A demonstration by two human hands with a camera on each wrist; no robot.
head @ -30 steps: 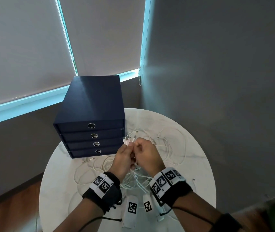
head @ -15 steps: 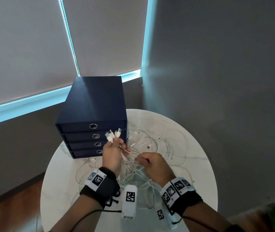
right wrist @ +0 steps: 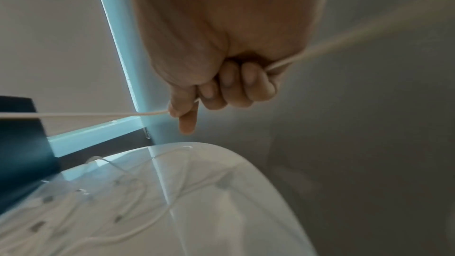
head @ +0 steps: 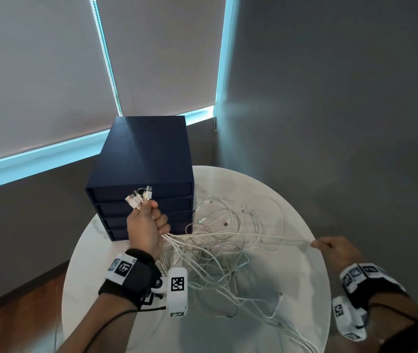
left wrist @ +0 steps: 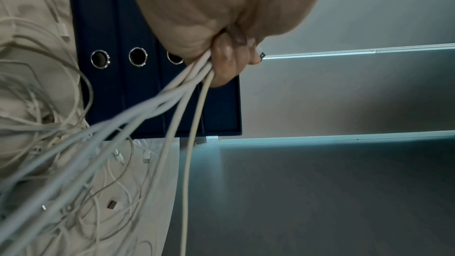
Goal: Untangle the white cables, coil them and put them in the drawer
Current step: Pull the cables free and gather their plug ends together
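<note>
A tangle of white cables [head: 218, 250] lies on the round white table [head: 297, 289]. My left hand [head: 146, 225] is raised in front of the navy drawer unit [head: 144, 159] and grips a bundle of several cable ends, their plugs [head: 139, 197] sticking up above the fist. In the left wrist view the cables [left wrist: 172, 104] run down out of my left hand [left wrist: 221, 55]. My right hand [head: 330, 248] is far out by the table's right edge. It pinches one cable [right wrist: 98, 115] that stretches taut toward the left hand. All drawers look closed.
The drawer unit has several drawers with metal ring pulls [left wrist: 99, 59]. It stands at the table's back left, against grey window blinds [head: 37, 72]. A grey wall [head: 330, 110] rises right of the table. Loose plugs [head: 225, 222] lie among the cable loops.
The hands, together over the tangle a second ago, have moved apart. The left rose with the plug ends. The right swept far to the right, drawing one cable taut.
</note>
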